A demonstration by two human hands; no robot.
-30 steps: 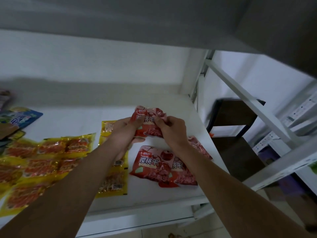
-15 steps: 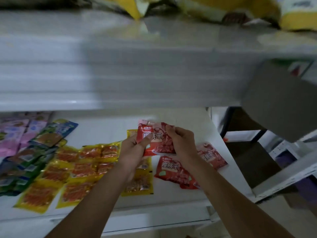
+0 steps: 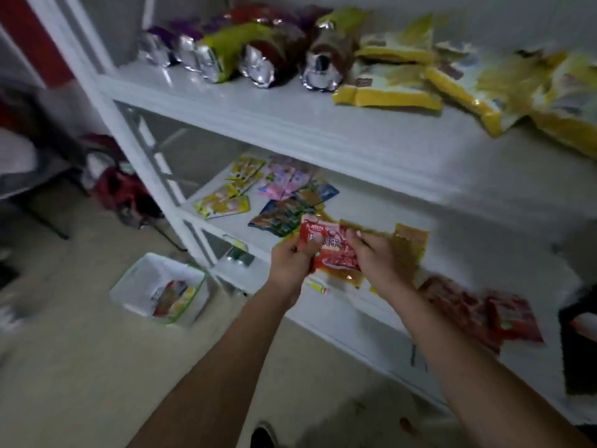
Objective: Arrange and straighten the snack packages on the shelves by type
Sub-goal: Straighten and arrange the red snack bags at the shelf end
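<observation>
I hold a red snack packet out in front of the middle shelf, my left hand pinching its left edge and my right hand gripping its right side, fingers curled over the top. Directly behind it lie yellow packets on the shelf, partly hidden by my hands. To the right, more red packets lie near the shelf's front edge, blurred. Farther left sit dark green-and-blue packets, pink packets and pale yellow packets. The upper shelf juts out above, carrying foil-bottomed pouches and large yellow bags. On the floor to the left stands a white bin with a few packets inside.
</observation>
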